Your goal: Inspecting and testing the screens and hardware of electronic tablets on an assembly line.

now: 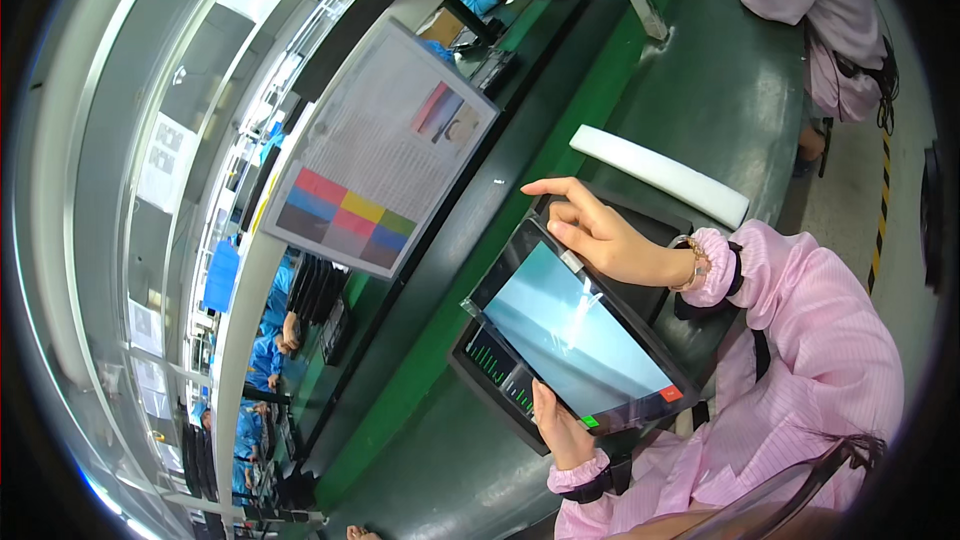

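As the left hand (563, 437) clamps the lit panel (565, 315) by one edge, right hand (612, 246) at the panel's opposite edge, fingers loosely apart, touch unclear, green bench (430, 465) below the panel, white bar (660, 176) beyond it.

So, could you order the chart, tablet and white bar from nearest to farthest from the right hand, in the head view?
1. Tablet: just below the right hand.
2. White bar: above, slightly right.
3. Chart: left.

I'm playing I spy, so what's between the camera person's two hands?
A lit-up tablet lies between the left hand and the right hand; the head view shows it.
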A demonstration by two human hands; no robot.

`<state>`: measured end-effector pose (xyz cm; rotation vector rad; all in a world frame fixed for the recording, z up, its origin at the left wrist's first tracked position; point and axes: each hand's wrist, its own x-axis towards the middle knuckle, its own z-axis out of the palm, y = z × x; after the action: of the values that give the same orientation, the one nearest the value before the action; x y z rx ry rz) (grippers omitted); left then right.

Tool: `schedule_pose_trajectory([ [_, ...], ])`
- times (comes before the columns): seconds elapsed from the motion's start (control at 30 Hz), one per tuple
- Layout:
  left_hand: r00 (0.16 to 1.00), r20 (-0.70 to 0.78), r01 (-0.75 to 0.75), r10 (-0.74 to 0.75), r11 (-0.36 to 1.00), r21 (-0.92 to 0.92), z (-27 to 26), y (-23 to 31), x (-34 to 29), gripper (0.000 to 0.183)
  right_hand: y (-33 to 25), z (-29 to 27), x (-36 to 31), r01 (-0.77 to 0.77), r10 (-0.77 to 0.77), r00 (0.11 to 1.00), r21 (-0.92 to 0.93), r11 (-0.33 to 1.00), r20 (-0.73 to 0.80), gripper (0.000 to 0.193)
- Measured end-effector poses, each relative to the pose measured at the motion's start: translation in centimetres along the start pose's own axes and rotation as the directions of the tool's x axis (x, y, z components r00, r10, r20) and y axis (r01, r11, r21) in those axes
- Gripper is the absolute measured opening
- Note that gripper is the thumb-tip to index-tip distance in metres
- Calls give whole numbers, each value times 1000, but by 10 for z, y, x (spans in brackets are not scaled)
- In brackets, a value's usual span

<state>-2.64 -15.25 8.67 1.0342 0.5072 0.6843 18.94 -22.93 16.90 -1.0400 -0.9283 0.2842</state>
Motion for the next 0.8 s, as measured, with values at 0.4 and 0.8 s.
schedule_pose_trajectory([
  [0.4, 940, -133, -305, 315, 948, 90, -8, 7, -6, 30, 11, 0, -1, -359, 355, 932, 300, 884, 69, 20],
  [0.8, 859, -162, -459, 486, 870, 180, 32, 51, 21, 34, 0, 16, 24, -319, 242, 948, 587, 744, 209, 18],
])
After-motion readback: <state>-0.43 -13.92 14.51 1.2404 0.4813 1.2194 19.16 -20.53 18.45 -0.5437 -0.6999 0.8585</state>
